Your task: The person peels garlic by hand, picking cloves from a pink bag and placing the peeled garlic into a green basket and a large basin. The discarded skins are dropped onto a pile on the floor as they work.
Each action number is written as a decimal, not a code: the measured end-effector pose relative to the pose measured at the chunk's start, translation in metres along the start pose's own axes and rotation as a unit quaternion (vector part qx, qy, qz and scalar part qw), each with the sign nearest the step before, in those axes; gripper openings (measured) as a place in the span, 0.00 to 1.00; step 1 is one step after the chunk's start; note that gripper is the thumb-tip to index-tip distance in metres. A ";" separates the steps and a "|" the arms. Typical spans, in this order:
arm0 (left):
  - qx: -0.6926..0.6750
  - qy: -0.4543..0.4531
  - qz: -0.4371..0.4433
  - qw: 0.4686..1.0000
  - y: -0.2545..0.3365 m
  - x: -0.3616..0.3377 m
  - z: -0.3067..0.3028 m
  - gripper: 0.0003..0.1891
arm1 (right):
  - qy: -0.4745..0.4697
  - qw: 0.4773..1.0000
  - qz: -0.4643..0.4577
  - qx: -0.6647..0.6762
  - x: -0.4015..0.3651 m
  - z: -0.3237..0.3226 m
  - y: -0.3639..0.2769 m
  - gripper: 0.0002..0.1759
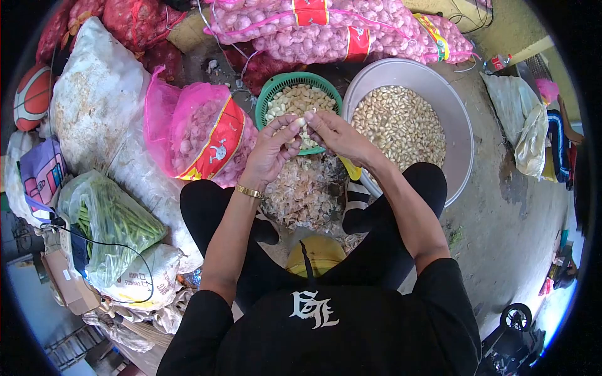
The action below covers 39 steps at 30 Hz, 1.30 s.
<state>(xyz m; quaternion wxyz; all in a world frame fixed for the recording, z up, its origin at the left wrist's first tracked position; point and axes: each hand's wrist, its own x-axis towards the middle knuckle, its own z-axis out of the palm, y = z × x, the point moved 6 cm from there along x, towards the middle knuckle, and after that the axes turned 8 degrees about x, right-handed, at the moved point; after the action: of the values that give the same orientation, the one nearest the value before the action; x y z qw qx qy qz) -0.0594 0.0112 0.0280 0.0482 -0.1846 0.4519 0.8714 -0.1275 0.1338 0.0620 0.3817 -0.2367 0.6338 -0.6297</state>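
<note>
My left hand (273,149), with a gold-coloured band at the wrist, pinches a pale garlic clove (300,121) between thumb and fingers. From the other side, my right hand (342,139) closes its thumb and fingertips on the same clove. Both hands are over the near rim of a green basket (259,108) holding peeled cloves (307,98). A yellow item (351,169) shows just below my right hand, partly hidden by it. Beneath the hands, a heap of papery garlic skins (301,197) lies between my feet.
At right stands a wide tub (462,135) of unpeeled cloves (401,122) in water. A pink mesh sack of garlic (188,135) leans at left; long garlic sacks (389,28) lie behind. Green vegetables fill a plastic bag (116,219). A basketball (32,97) sits far left.
</note>
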 end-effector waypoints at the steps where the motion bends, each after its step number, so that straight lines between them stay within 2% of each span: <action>1: 0.009 -0.013 0.001 1.000 0.000 0.000 0.000 0.11 | 0.005 0.999 0.031 0.018 -0.002 0.000 0.000 0.25; 2: 0.017 -0.027 0.003 0.999 0.000 0.001 0.000 0.12 | 0.009 0.997 0.062 0.035 -0.003 0.000 0.001 0.26; 5: 0.055 -0.022 0.009 0.998 0.004 -0.002 0.005 0.10 | -0.014 0.999 0.026 0.035 -0.003 0.001 -0.002 0.25; 9: 0.088 -0.023 0.037 0.995 0.008 -0.006 0.009 0.09 | 0.014 0.999 0.047 0.021 -0.006 0.003 -0.002 0.26; 12: 0.107 -0.003 0.075 0.991 0.009 -0.006 0.012 0.09 | 0.025 0.996 0.060 0.059 -0.007 0.003 0.000 0.27; 14: 0.091 -0.009 0.101 0.991 0.011 -0.005 0.013 0.07 | -0.029 0.975 0.119 0.183 -0.007 0.009 0.002 0.27; 24: 0.099 0.017 0.123 0.987 0.011 -0.007 0.019 0.06 | -0.017 0.977 0.120 0.177 -0.010 0.012 -0.005 0.27; 26: 0.142 0.025 0.153 0.978 0.013 -0.007 0.019 0.06 | 0.014 0.993 0.052 0.104 -0.008 0.011 -0.004 0.26; 30: 0.109 0.031 0.132 0.985 0.008 -0.008 0.017 0.06 | 0.053 0.998 -0.015 0.009 -0.001 0.003 0.003 0.24; 32: 0.141 0.041 0.150 0.978 0.013 -0.010 0.020 0.06 | 0.093 0.977 -0.139 -0.129 -0.004 0.000 -0.013 0.21; 36: 0.122 0.015 0.127 0.984 0.010 -0.013 0.018 0.10 | 0.090 0.981 -0.125 -0.115 -0.008 -0.001 -0.022 0.19; 38: 0.075 -0.024 0.090 0.993 0.009 -0.014 0.023 0.17 | 0.064 0.986 -0.105 -0.114 -0.004 -0.003 -0.017 0.18; 39: 0.076 -0.024 0.091 0.993 0.010 -0.013 0.022 0.17 | 0.063 0.986 -0.106 -0.114 -0.005 -0.003 -0.019 0.18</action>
<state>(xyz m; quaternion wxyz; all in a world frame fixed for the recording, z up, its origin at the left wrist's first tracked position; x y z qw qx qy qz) -0.0558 0.0241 0.0523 -0.0067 -0.1178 0.5301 0.8397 -0.1305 0.1379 0.0817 0.2426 -0.3041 0.6959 -0.6036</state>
